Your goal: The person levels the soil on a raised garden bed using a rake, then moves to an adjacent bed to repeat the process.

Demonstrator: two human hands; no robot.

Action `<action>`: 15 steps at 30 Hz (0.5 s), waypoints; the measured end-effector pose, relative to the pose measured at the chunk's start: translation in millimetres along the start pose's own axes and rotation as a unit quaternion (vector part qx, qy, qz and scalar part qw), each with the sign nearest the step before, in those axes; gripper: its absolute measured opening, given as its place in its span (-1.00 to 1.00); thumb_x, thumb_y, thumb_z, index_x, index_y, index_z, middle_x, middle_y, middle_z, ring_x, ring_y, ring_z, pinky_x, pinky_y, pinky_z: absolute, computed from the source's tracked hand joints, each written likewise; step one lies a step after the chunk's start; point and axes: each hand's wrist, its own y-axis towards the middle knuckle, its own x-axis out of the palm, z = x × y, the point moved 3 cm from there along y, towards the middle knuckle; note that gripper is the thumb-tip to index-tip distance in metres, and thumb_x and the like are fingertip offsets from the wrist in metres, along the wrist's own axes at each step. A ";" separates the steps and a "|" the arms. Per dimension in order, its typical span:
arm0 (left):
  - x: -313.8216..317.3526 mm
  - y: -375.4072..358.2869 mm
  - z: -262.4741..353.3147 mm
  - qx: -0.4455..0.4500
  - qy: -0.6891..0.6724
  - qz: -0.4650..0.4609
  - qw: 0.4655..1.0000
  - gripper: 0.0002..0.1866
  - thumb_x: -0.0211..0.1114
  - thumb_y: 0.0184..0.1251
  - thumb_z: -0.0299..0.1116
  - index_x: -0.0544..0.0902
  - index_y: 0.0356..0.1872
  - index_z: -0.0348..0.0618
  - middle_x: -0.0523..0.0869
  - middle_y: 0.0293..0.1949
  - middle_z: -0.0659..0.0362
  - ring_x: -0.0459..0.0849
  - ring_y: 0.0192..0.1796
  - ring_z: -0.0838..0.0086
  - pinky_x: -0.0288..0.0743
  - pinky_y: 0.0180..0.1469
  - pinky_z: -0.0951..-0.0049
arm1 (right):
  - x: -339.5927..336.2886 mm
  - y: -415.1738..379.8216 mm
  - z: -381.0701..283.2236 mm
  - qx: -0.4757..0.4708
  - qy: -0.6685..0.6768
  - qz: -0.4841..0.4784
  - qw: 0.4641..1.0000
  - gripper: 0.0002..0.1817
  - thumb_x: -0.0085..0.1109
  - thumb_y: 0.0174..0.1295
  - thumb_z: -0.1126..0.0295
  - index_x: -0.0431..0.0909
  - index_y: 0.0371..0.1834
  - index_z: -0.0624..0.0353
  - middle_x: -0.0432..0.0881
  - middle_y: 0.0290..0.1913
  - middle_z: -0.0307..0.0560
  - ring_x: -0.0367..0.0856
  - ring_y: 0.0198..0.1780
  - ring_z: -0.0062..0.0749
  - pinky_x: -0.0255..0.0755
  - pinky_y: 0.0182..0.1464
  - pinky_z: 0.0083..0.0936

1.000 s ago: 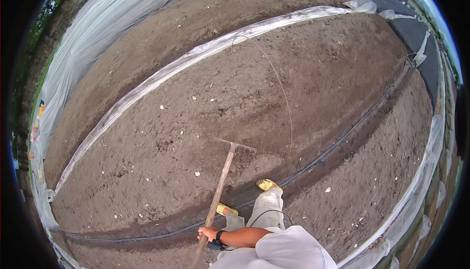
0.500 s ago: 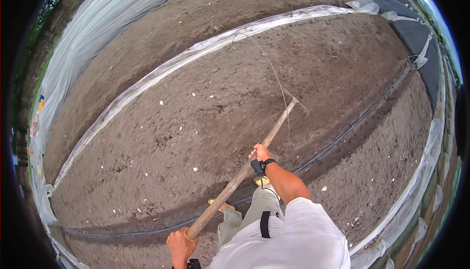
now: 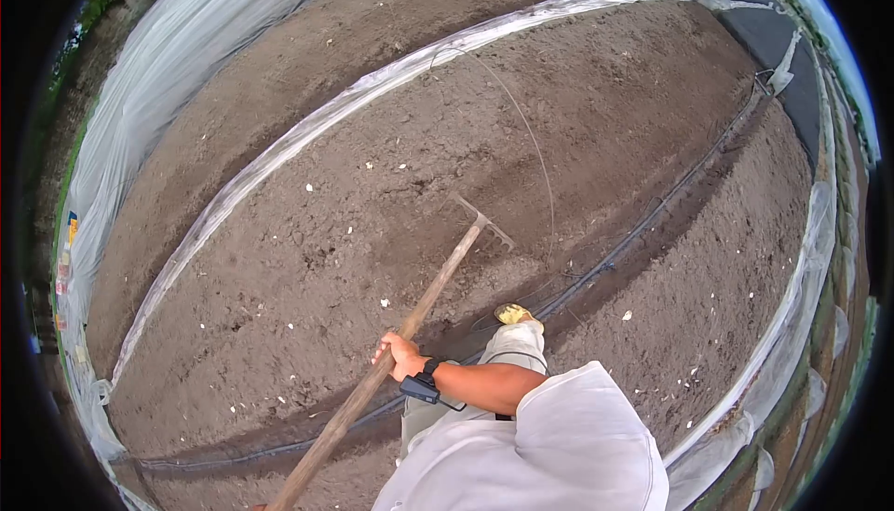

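Observation:
A rake [image 3: 426,301] with a long wooden handle slants across the soil, its metal head resting on the bed in the middle of the view. My right hand [image 3: 400,356] is wrapped round the handle about halfway along, a black watch and a small device at its wrist. Only a sliver of my left hand [image 3: 260,507] shows at the bottom edge, against the lower end of the handle; most of it is cut off.
A dark hose [image 3: 607,260] runs along the furrow by my yellow shoe [image 3: 514,313]. White plastic sheeting [image 3: 372,88] borders the bed, with a larger sheet [image 3: 177,73] at the upper left. A thin wire [image 3: 533,134] arches over the soil. Dark ground cover [image 3: 765,38] lies upper right.
The rake head has moved left and slightly down over the soil. Both hands have shifted down and left with the handle, my left hand almost out of view.

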 end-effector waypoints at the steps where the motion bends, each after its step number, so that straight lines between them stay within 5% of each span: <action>1: 1.2 10.3 -13.0 0.060 0.004 0.004 0.998 -0.60 0.46 -0.18 -0.33 0.70 -0.18 -0.15 0.67 -0.42 -0.17 0.66 -0.31 -0.08 0.51 -0.30 0.11 | -8.7 -3.0 0.9 -0.006 0.022 0.000 1.000 -0.84 0.09 0.13 0.46 0.37 -0.58 0.13 0.41 -0.59 -0.16 0.50 -0.57 -0.31 0.55 -0.45 -0.20; 6: -53.0 60.9 -32.5 0.200 0.094 0.050 0.974 -0.65 0.41 -0.11 -0.33 0.70 -0.19 -0.12 0.66 -0.43 -0.17 0.64 -0.32 -0.10 0.50 -0.32 0.10 | -29.5 -33.9 20.4 0.028 0.124 -0.049 0.991 -0.84 0.05 0.11 0.46 0.34 -0.59 0.11 0.42 -0.55 -0.15 0.50 -0.47 -0.30 0.55 -0.23 -0.15; 8: -39.7 104.4 -45.8 0.204 0.009 0.057 0.977 -0.75 0.37 -0.42 -0.40 0.72 -0.51 -0.14 0.63 -0.59 -0.06 0.64 -0.41 0.03 0.49 -0.24 0.22 | -41.2 -42.7 15.4 0.002 0.146 -0.025 0.989 -0.85 0.02 0.10 0.42 0.34 -0.60 0.10 0.40 -0.58 -0.13 0.50 -0.45 -0.26 0.52 -0.16 -0.14; 15: 16.9 144.9 63.5 0.353 0.083 0.099 0.927 -0.79 0.31 -0.36 -0.47 0.73 -0.53 -0.04 0.65 -0.59 0.01 0.63 -0.49 0.08 0.48 -0.38 0.24 | -159.3 9.2 -48.5 -0.120 0.213 0.073 0.967 -0.84 -0.04 -0.03 0.40 0.23 -0.68 0.08 0.34 -0.66 -0.11 0.39 -0.56 -0.25 0.49 -0.23 -0.14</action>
